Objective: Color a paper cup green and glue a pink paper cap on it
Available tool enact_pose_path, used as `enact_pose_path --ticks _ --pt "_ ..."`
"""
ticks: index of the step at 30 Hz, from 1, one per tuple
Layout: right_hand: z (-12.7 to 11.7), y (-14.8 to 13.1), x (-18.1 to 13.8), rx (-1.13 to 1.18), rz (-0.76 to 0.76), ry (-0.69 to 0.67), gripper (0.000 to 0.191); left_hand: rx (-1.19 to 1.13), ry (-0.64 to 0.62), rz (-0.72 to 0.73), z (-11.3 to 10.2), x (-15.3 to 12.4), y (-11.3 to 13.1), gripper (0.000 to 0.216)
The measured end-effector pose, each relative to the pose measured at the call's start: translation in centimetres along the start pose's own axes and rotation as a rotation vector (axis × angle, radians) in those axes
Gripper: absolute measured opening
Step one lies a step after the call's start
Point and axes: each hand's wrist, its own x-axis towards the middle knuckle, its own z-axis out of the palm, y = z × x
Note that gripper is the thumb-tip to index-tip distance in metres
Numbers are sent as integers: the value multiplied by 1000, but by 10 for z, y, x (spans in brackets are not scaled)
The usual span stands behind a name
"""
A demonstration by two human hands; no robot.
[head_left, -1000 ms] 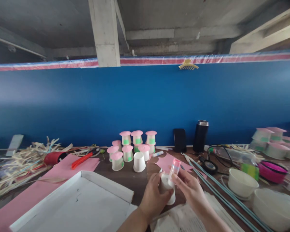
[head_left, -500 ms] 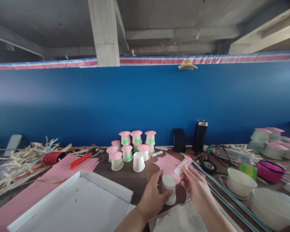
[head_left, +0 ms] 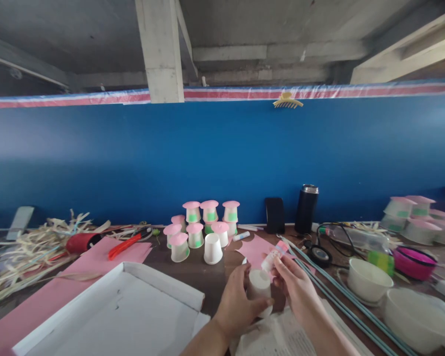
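My left hand (head_left: 236, 299) is closed around an upside-down white paper cup (head_left: 260, 283), thumb in front and fingers behind. A small white bit shows by its fingertips, too small to name. In my right hand (head_left: 294, 284) is a glue stick (head_left: 273, 256), white with a pink end, pinched between thumb and fingers. Its lower end is at the cup's upturned base; whether they touch I cannot tell. Beyond my hands lies a cut sheet of pink paper (head_left: 252, 247). Another bare white cup (head_left: 212, 249) stands upside down near several cups topped with pink discs (head_left: 195, 229).
A white box lid (head_left: 107, 311) and pink sheets (head_left: 33, 306) lie to the left, with a red cutter (head_left: 124, 246) on the pink. Newspaper (head_left: 278, 338) is under my hands. Blue-grey rods (head_left: 350, 301), white bowls (head_left: 371, 281) and a black flask (head_left: 306, 210) stand or lie right.
My right hand has moved the glue stick left and down, onto or close above the cup's base. My left hand still grips the cup, its thumb slightly farther right.
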Motion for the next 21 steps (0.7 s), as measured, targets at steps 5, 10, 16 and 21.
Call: enact_pose_path --ticks 5,10,16,21 --pt "5 -2 -3 12 3 -22 41 113 43 25 4 1 2 55" --pt "6 -4 -6 59 28 -83 38 149 20 121 2 0 4 42" --pt "-4 4 1 123 36 -85 29 166 -14 147 -1 -3 7 44" --pt "-9 11 8 115 19 -72 28 157 -23 121 -2 -3 10 44"
